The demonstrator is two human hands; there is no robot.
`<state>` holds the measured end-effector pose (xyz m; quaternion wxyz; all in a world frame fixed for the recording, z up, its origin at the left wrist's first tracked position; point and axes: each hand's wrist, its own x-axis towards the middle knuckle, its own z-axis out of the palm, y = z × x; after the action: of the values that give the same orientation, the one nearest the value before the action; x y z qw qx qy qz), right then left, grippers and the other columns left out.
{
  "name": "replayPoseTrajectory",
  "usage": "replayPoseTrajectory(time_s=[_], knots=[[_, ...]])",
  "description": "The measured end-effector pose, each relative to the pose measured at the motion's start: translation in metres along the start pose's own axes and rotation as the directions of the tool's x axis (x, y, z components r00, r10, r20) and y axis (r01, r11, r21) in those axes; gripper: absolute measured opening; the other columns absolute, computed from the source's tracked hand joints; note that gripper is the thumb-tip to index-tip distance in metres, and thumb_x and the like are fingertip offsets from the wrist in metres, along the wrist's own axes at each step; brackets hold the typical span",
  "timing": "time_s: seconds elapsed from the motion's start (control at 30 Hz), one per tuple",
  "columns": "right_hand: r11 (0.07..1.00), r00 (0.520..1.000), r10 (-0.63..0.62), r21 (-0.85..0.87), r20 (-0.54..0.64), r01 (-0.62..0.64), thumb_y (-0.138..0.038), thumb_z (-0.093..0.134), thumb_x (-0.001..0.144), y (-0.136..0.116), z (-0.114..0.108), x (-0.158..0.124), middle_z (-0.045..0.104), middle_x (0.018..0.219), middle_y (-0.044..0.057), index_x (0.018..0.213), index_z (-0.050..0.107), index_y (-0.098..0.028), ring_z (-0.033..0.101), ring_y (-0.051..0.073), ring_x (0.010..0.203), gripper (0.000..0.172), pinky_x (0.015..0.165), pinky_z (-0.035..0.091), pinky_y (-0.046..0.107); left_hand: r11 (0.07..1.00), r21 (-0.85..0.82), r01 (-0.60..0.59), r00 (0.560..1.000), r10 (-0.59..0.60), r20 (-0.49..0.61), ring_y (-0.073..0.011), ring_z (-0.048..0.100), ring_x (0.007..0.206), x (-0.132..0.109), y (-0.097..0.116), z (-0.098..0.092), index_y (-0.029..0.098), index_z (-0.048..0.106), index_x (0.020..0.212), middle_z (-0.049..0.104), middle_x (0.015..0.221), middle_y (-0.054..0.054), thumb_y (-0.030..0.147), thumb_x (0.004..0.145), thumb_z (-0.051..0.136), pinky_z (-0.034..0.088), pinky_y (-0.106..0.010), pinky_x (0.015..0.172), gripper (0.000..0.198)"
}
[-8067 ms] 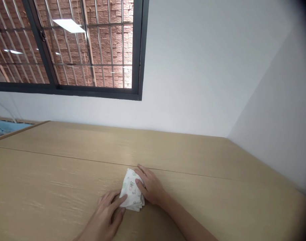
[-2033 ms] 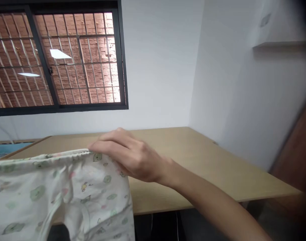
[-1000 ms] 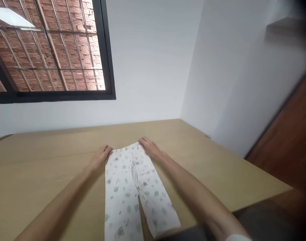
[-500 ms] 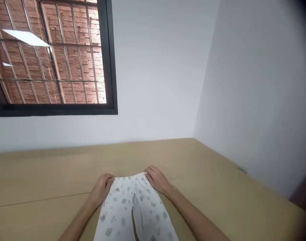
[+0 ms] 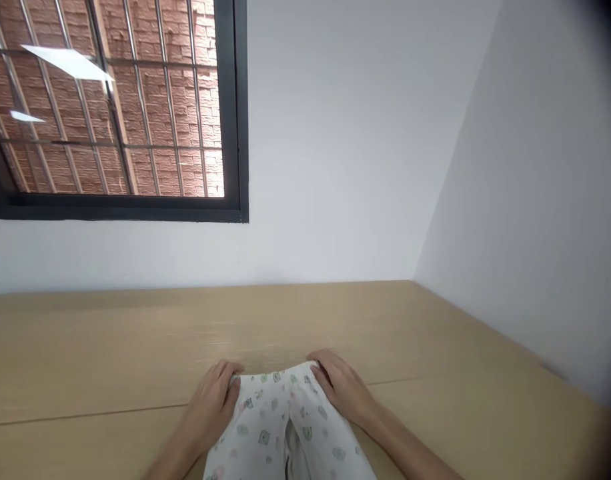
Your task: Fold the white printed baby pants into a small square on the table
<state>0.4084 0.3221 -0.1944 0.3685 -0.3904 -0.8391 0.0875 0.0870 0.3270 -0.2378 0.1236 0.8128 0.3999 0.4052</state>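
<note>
A pair of white pants [image 5: 270,423] with a small green, grey and pink animal print lies on the wooden surface, waistband away from me. Between the two legs a gap shows, and their lower ends run out of view at the bottom. At the waistband's left corner my left hand [image 5: 216,403] is closed, thumb and fingers pinching the fabric. My right hand [image 5: 343,387] grips the right corner of the waistband the same way. The waistband stretches between both hands and sags a little in the middle.
The light wooden tabletop [image 5: 110,347] has a seam running across it and meets a white wall [image 5: 330,167] behind. Another wall [image 5: 545,220] borders it on the right. A dark-framed window [image 5: 238,133] with metal bars is at the upper left.
Both hands and the waistband sit slightly lower and further right in view. The gap between the pant legs has narrowed. The camera view has shifted, moving the window and the wall corner.
</note>
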Motion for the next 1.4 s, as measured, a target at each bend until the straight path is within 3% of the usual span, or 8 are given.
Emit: replayPoseTrajectory(time_s=[1.03, 1.4], knots=[[0.998, 1.0, -0.022, -0.058, 0.019, 0.023, -0.023, 0.028, 0.105, 0.0079, 0.0073, -0.0055, 0.053, 0.094, 0.006, 0.104, 0.05, -0.021, 0.053, 0.032, 0.088, 0.022, 0.077, 0.04, 0.045, 0.999, 0.037, -0.037, 0.998, 0.035, 0.045, -0.0317, 0.049, 0.096, -0.0024, -0.0075, 0.0031, 0.024, 0.047, 0.11, 0.048, 0.104, -0.005, 0.035, 0.11, 0.024, 0.04, -0.05, 0.08, 0.025], [0.997, 0.999, -0.043, -0.069, 0.012, 0.043, -0.02, 0.031, 0.103, 0.0072, 0.0053, -0.0023, 0.053, 0.095, 0.008, 0.103, 0.05, -0.02, 0.053, 0.032, 0.089, 0.019, 0.079, 0.042, 0.045, 0.998, 0.059, -0.015, 0.998, 0.011, 0.06, -0.0317, 0.05, 0.096, -0.002, 0.0021, -0.0035, 0.024, 0.048, 0.108, 0.049, 0.103, -0.005, 0.036, 0.109, 0.024, 0.041, -0.05, 0.08, 0.026]])
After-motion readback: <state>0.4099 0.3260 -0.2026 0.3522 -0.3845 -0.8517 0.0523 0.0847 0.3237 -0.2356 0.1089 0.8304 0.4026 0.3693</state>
